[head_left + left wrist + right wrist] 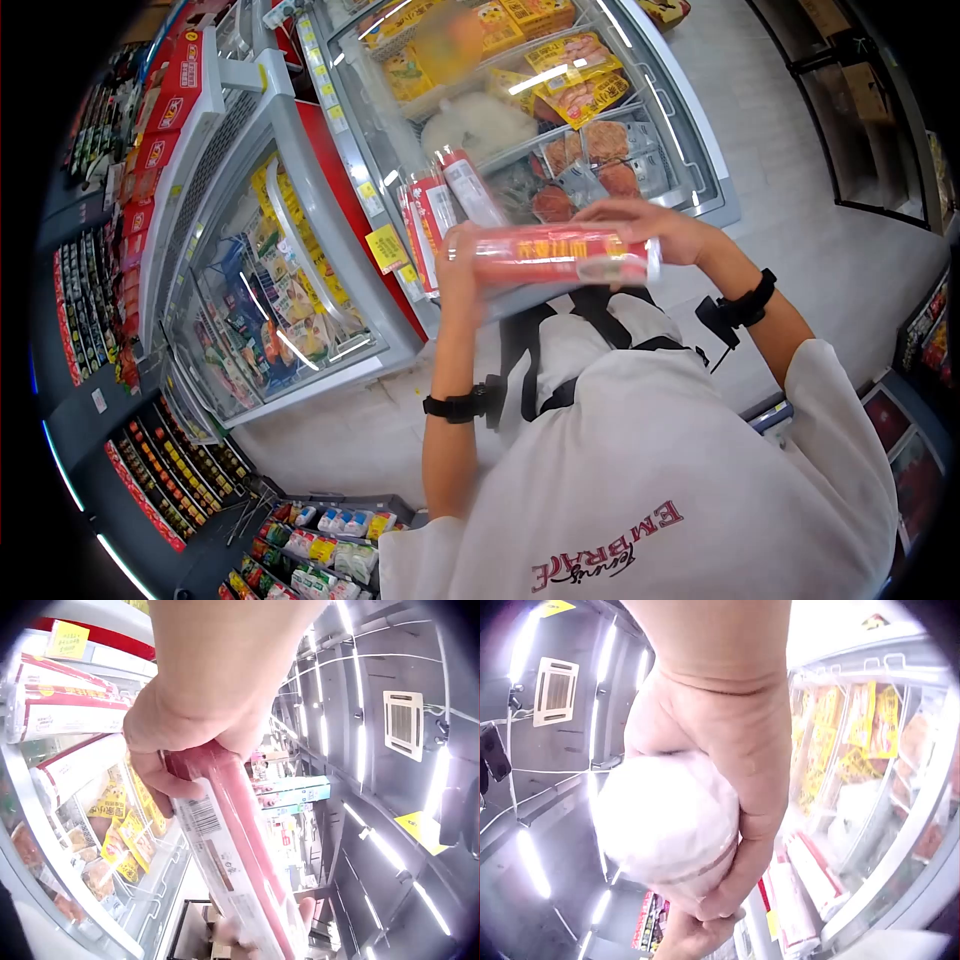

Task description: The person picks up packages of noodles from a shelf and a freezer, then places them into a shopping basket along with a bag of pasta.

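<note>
Two hands (459, 262) (660, 230) hold one roll (550, 256) near freezer edge (716, 203).

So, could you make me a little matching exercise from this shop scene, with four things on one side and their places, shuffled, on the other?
Things
1. Long red plastic-wrapped roll with a white end
2. Yellow card with writing on it
3. Shiny yellow printed food packets
4. Black strap

Places
A. Inside the large grey-framed glass freezer
B. Around the left forearm, near the wrist
C. Held between the left hand and the right hand
D. At the freezer's outer edge

Right pairs: 1-C, 2-D, 3-A, 4-B
</note>
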Action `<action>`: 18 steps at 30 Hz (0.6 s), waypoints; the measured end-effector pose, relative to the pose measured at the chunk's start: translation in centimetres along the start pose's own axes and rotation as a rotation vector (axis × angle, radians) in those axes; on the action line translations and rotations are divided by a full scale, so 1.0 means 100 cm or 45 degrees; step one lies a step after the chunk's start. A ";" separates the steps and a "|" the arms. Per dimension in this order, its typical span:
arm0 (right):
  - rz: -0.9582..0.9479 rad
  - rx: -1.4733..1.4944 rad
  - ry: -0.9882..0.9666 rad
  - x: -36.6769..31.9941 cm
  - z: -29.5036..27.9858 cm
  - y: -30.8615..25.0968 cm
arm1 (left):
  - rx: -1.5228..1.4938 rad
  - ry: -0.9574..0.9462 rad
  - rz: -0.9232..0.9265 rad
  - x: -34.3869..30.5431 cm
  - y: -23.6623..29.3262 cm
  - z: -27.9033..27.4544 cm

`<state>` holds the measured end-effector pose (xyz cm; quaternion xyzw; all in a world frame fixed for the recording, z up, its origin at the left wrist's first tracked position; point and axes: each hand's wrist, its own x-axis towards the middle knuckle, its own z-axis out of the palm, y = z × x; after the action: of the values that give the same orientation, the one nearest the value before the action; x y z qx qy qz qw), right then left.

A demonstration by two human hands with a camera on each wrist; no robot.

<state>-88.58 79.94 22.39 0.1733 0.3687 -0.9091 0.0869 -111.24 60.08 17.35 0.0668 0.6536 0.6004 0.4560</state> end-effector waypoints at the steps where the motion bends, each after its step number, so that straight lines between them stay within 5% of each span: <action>1: -0.035 0.115 0.068 -0.008 -0.002 -0.002 | -0.006 0.006 -0.002 -0.006 0.006 0.007; 5: -0.294 -0.144 0.506 0.003 -0.018 0.029 | 0.148 0.079 -0.235 -0.015 0.029 0.015; 13: -0.315 0.072 0.629 -0.001 -0.006 0.038 | 0.089 -0.125 -0.112 -0.033 0.026 0.005; 16: -0.325 0.044 0.549 0.000 -0.006 0.031 | 0.173 -0.020 -0.159 -0.036 0.021 0.002; 18: -0.283 -0.228 0.744 0.004 -0.004 0.028 | 0.232 0.020 -0.153 -0.039 0.018 0.002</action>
<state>-88.02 78.21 20.20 0.3774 0.4733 -0.7887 -0.1073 -109.71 58.27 20.89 0.0639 0.7119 0.5106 0.4779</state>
